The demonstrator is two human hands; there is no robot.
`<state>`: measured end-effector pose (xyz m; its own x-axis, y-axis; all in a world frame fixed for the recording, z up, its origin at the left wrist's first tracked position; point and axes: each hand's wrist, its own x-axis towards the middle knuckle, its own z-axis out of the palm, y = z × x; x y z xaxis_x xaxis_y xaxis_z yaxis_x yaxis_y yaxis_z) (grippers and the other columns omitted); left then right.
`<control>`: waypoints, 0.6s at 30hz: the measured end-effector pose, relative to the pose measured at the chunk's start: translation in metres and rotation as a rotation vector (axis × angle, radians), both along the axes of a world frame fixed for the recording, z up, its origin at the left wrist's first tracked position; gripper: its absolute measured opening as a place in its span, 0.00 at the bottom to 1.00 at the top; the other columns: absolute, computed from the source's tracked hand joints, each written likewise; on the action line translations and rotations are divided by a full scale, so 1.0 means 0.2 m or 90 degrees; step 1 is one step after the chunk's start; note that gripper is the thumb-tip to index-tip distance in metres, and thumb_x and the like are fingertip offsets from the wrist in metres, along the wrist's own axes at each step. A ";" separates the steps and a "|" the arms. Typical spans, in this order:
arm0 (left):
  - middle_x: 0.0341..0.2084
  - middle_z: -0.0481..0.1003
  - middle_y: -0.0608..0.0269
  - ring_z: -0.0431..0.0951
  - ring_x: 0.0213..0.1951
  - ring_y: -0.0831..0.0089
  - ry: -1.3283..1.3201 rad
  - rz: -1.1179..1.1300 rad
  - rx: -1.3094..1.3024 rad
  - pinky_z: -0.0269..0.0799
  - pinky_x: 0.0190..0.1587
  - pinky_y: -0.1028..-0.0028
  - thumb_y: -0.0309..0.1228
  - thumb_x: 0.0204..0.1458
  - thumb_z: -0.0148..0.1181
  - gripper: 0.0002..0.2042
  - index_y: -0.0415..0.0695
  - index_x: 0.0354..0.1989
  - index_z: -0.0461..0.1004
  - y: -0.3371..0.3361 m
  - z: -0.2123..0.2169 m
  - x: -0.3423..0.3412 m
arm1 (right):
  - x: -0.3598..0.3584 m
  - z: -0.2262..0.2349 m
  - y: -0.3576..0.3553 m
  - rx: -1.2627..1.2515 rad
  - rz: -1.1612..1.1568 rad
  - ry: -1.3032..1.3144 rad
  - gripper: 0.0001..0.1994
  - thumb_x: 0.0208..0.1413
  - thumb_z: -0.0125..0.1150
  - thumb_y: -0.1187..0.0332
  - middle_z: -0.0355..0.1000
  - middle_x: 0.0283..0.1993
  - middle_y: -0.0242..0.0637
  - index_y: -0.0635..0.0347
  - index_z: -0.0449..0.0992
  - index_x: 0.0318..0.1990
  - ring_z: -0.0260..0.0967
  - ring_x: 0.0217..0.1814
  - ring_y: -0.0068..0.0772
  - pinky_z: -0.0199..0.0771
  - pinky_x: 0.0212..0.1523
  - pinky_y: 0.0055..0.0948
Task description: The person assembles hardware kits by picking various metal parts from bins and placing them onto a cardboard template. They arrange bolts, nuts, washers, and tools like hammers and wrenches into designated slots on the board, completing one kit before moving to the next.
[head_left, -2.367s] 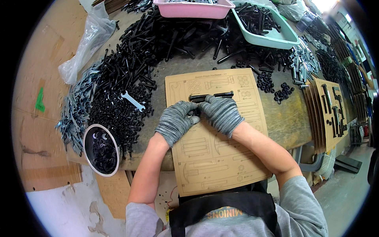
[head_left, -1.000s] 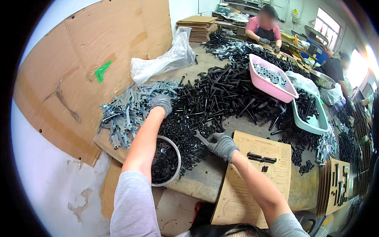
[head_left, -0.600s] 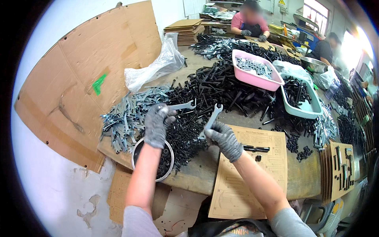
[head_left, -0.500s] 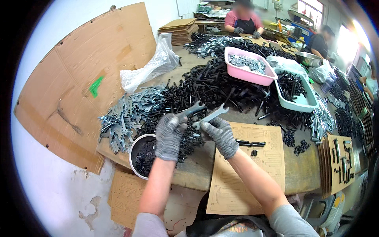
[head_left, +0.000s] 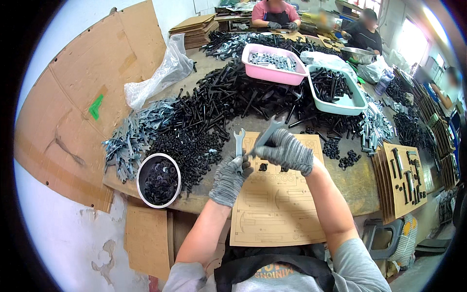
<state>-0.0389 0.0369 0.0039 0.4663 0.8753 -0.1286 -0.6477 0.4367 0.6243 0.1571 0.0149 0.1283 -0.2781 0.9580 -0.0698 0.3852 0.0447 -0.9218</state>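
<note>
Both my hands wear grey knitted gloves. My left hand (head_left: 229,181) is closed on an open-end wrench (head_left: 239,142) whose jaw points up. Close beside it, my right hand (head_left: 288,152) grips a second open-end wrench (head_left: 270,130), tilted with its jaw up and to the right. Both wrenches are held over the upper part of a brown cardboard sheet (head_left: 277,216) printed with outlines of parts. Small black nuts (head_left: 263,167) rest on the sheet, below my right hand. The bolts farther up the sheet are hidden by my hands.
Left of the sheet stand a round bowl of black washers (head_left: 158,181) and a pile of flat silver wrenches (head_left: 127,138). Black bolts (head_left: 209,104) heap behind, with a pink tub (head_left: 275,76) and a mint tub (head_left: 338,108). Filled cards (head_left: 404,180) lean at right. Co-workers sit beyond.
My left hand has moved right, from beside the washer bowl to the sheet, its wrench now upright. My right hand's wrench has turned steeper. The whole view has shifted a little.
</note>
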 end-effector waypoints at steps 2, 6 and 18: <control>0.40 0.75 0.58 0.76 0.43 0.69 0.040 0.033 -0.024 0.78 0.44 0.70 0.30 0.58 0.52 0.14 0.40 0.51 0.70 -0.05 0.04 0.09 | 0.01 -0.06 -0.03 -0.010 -0.001 -0.078 0.13 0.49 0.65 0.64 0.77 0.30 0.39 0.64 0.79 0.39 0.72 0.29 0.28 0.75 0.34 0.31; 0.44 0.75 0.57 0.78 0.42 0.66 0.052 -0.014 -0.014 0.78 0.44 0.69 0.38 0.60 0.50 0.16 0.43 0.52 0.70 -0.17 0.08 0.20 | -0.03 -0.13 -0.04 0.019 0.042 -0.373 0.15 0.48 0.66 0.59 0.76 0.30 0.45 0.60 0.80 0.39 0.74 0.29 0.36 0.74 0.37 0.34; 0.28 0.71 0.68 0.68 0.22 0.85 0.316 -0.006 0.095 0.65 0.20 0.86 0.44 0.62 0.49 0.22 0.41 0.57 0.64 -0.31 0.02 0.15 | 0.08 -0.30 0.00 -0.026 -0.120 0.114 0.11 0.52 0.66 0.69 0.77 0.30 0.33 0.63 0.79 0.41 0.73 0.27 0.19 0.76 0.28 0.20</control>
<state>-0.0097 -0.0260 0.0080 0.3889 0.8969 -0.2105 -0.2544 0.3242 0.9111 0.1727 0.0142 0.0687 -0.1067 0.9915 -0.0751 0.2138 -0.0508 -0.9755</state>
